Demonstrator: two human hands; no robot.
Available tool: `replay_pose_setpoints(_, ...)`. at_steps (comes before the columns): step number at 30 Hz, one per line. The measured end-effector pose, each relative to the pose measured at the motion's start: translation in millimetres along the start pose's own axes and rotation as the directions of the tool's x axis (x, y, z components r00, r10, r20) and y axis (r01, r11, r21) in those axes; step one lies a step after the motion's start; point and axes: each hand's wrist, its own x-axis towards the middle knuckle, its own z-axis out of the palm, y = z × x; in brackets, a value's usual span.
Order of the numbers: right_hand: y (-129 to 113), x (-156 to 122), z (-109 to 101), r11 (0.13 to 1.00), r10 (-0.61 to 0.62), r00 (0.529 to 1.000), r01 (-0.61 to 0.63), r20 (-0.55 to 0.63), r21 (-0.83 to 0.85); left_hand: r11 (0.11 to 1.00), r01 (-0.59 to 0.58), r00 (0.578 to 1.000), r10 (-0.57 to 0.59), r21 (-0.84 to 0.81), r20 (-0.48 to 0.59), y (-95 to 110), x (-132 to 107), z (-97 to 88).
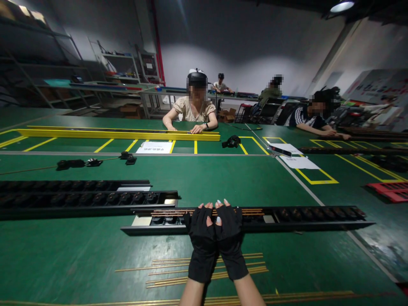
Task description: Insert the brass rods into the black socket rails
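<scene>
My left hand (201,231) and my right hand (228,229), both in black fingerless gloves, lie side by side over a long black channel rail (149,230). Thin copper-coloured rods (251,211) run lengthwise under both palms and stick out on either side. My fingers reach over the rods to the far side and my thumbs rest nearer me, so both hands are closed on them. Beneath, round black parts (170,220) sit in the rail, partly hidden by the hands. More brass-coloured rods (168,280) lie loose on the green table (95,255) near my wrists.
Black rails with round inserts (95,199) lie to the left. Beyond them are small black parts on a rod (72,163), a yellow rail (121,135), a black clump (231,141) and paper sheets (299,162). A person (196,106) works opposite; another (314,114) leans at right.
</scene>
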Motion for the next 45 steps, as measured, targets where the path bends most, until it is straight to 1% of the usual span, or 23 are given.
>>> replay_pose_setpoints(6,-4,-4,7,0.999,-0.01,1.0,0.011,-0.022,0.042,1.0,-0.028,0.999,0.027,-0.003,-0.038,-1,0,2.5)
replay_pose_setpoints(10,-5,0,5,0.999,-0.013,0.998,0.016,-0.062,0.05,0.999,-0.04,0.998,0.04,-0.014,-0.051,-4,-3,3.4)
replay_pose_setpoints(13,-6,3,2,0.998,-0.018,0.997,0.021,-0.07,0.055,0.999,0.039,0.998,-0.04,-0.013,-0.041,-9,-6,1.2)
replay_pose_setpoints(16,-7,4,-1,0.998,-0.017,0.999,0.02,-0.035,0.064,0.991,0.135,0.99,-0.135,-0.001,-0.027,-15,-8,0.3)
replay_pose_setpoints(20,-7,5,-3,0.997,-0.014,0.999,0.016,-0.029,0.075,0.988,0.155,0.988,-0.156,-0.017,-0.019,-21,-12,3.1)
replay_pose_setpoints(24,-7,4,-4,0.997,-0.015,1.0,0.016,-0.012,0.081,0.98,0.173,0.983,-0.178,-0.093,-0.043,-25,-14,3.6)
replay_pose_setpoints(27,-7,3,-4,0.996,0.005,1.0,-0.005,-0.001,0.085,0.973,0.205,0.975,-0.212,-0.105,-0.071,-30,-14,1.6)
replay_pose_setpoints(30,-7,3,-3,0.996,0.01,1.0,-0.011,0.01,0.085,0.968,0.235,0.969,-0.24,-0.092,-0.052,-34,-12,-0.2)
replay_pose_setpoints(32,-7,4,-3,0.997,0.005,1.0,-0.006,0.005,0.083,0.968,0.231,0.971,-0.235,-0.101,-0.036,-36,-11,-1.1)
replay_pose_setpoints(36,-8,5,-4,0.997,0.012,1.0,-0.011,-0.006,0.076,0.963,0.225,0.965,-0.241,-0.148,-0.103,-40,-8,-2.8)
replay_pose_setpoints(38,-9,5,-5,0.997,0.015,1.0,-0.015,0.0,0.077,0.951,0.272,0.949,-0.29,-0.148,-0.124,-42,-7,-3.2)
replay_pose_setpoints(41,-8,4,-5,0.996,0.022,1.0,-0.023,0.007,0.089,0.922,0.366,0.922,-0.378,-0.122,-0.09,-43,-7,-3.0)
replay_pose_setpoints(43,-7,3,-4,0.995,0.023,1.0,-0.024,0.01,0.094,0.915,0.384,0.916,-0.394,-0.124,-0.072,-43,-7,-2.9)
replay_pose_setpoints(45,-6,3,-4,0.995,0.022,1.0,-0.023,0.014,0.093,0.922,0.36,0.924,-0.374,-0.143,-0.086,-44,-7,-3.6)
